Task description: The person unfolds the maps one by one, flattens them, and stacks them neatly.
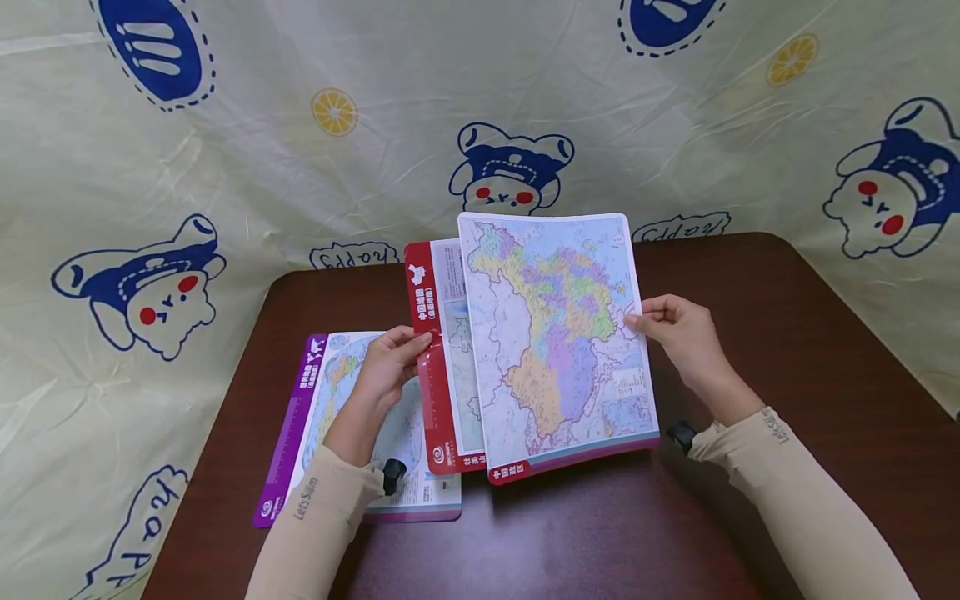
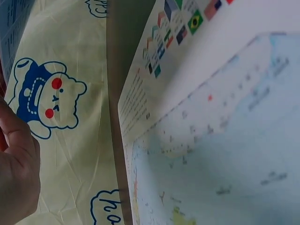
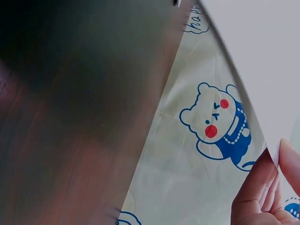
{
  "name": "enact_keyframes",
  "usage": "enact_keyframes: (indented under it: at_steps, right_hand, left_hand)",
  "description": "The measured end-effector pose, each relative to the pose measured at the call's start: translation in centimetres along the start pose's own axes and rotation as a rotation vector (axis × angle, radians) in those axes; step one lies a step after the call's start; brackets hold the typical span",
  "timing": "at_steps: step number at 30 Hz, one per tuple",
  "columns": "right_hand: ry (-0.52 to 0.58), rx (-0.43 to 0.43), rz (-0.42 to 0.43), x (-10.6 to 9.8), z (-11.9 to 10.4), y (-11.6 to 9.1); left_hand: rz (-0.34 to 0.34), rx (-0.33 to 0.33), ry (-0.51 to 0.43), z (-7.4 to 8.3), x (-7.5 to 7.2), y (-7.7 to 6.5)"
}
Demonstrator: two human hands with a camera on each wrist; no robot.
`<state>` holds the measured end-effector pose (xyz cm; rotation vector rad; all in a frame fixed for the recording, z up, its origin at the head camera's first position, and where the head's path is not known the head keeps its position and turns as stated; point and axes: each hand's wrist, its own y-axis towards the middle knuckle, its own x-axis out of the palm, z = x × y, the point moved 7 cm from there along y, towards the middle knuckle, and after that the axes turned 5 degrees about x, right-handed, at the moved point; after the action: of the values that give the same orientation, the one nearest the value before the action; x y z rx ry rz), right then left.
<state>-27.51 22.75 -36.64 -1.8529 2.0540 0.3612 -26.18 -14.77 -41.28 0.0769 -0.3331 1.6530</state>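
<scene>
My left hand pinches the left edge of a red-bordered map sheet, thumb in front, above the table. Overlapping that sheet's right part is a colourful map of China, whose right edge my right hand pinches between thumb and fingers. Both sheets are raised and slightly tilted. On the table, beneath my left forearm, lies a purple-bordered world map, partly covered. In the right wrist view, the thumb and fingers of my right hand meet at the pale sheet's edge.
The dark brown table extends around the maps. Behind it hangs a pale cloth printed with cartoon bears, orange slices and lettering. A small black device is worn at the left wrist, with another black device at the right.
</scene>
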Motion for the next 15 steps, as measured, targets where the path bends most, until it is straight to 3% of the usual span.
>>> enact_keyframes:
  at_steps: [8,15]
  right_hand:
    - [-0.036,0.011,0.024,-1.8,0.2,0.2]
    - [-0.039,0.057,0.055,-4.5,0.9,0.4]
  left_hand:
    - [0.018,0.019,-0.006,0.5,-1.5,0.2]
    - [0.051,0.035,-0.018,1.2,-4.0,0.4]
